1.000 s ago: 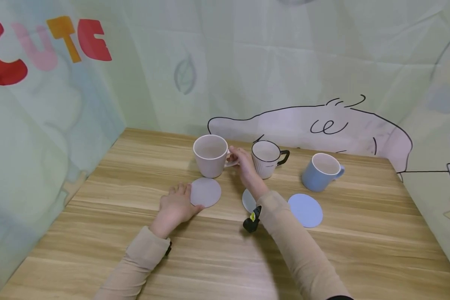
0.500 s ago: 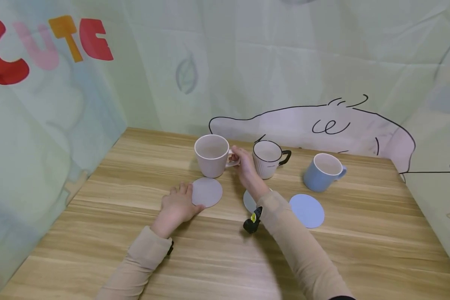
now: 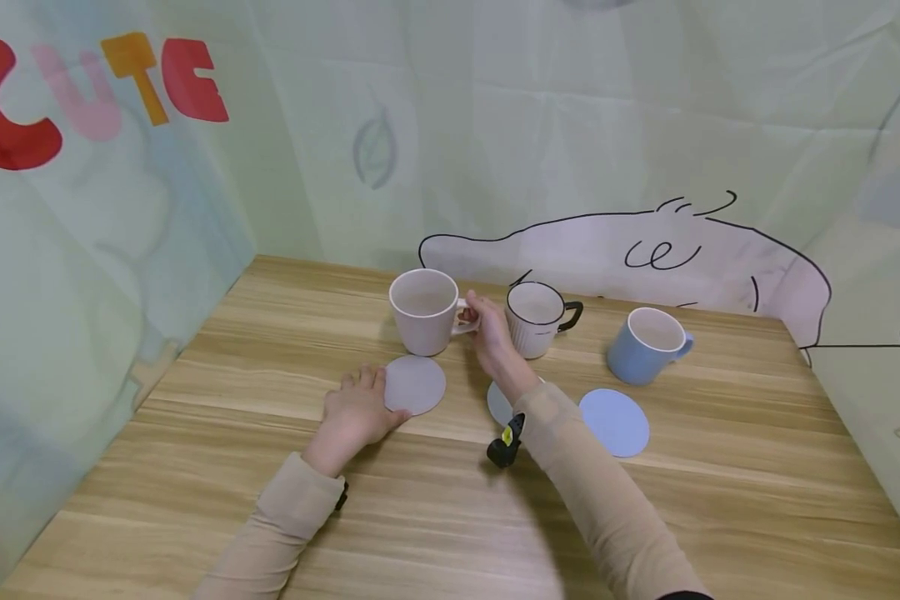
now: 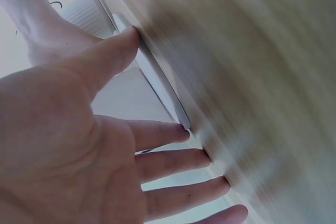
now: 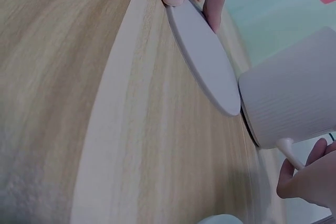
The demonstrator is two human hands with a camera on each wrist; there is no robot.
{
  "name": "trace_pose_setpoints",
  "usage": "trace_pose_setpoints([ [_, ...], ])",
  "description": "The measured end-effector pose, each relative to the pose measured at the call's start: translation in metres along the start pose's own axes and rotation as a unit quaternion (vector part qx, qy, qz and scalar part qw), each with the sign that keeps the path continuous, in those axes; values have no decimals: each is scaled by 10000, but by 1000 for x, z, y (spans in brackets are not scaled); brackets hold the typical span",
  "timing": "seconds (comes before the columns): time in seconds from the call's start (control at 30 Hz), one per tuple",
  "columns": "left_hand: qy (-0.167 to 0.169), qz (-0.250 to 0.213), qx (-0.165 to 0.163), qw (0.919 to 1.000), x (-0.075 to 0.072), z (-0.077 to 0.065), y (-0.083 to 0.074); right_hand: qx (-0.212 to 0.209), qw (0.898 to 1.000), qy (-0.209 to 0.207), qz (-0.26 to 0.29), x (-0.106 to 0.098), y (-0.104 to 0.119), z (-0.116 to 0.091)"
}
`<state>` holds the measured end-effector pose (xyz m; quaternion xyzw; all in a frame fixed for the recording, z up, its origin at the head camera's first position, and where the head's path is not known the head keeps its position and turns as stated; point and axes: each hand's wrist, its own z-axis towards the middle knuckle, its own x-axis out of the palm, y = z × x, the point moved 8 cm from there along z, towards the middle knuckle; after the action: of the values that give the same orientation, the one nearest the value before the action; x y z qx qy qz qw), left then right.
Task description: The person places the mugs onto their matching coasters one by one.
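A pale pink mug (image 3: pixel 423 327) stands upright on the wood-grain table, just behind a pale mauve round coaster (image 3: pixel 417 386). My right hand (image 3: pixel 492 340) holds its handle with curled fingers. My left hand (image 3: pixel 356 410) rests low at the coaster's left side, fingers straight and spread. In the left wrist view the thumb and index fingertips touch the coaster's rim (image 4: pixel 163 85), while the other fingertips reach the tabletop. The right wrist view has the mug's base (image 5: pixel 257 124) right at the coaster's far edge.
Right of my hand stands a white ribbed mug (image 3: pixel 531 329) with black rim and handle. Farther right is a blue mug (image 3: pixel 640 354). A grey-blue coaster (image 3: pixel 499 406), partly under my right forearm, and a light blue coaster (image 3: pixel 613 422) lie in front. A printed cloth (image 3: pixel 480 150) borders the table.
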<state>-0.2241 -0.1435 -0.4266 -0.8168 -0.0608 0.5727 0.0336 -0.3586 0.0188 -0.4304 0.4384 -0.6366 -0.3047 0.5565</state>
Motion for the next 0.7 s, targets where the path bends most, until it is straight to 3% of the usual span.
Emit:
trace_pose_setpoints([
  [0.47, -13, 2, -22, 10000, 1, -1, 1, 0, 9982, -148, 576, -3, -3, -1],
  [0.7, -33, 62, -15, 10000, 0, -1, 1, -19, 9984, -85, 554, -1, -2, -3],
])
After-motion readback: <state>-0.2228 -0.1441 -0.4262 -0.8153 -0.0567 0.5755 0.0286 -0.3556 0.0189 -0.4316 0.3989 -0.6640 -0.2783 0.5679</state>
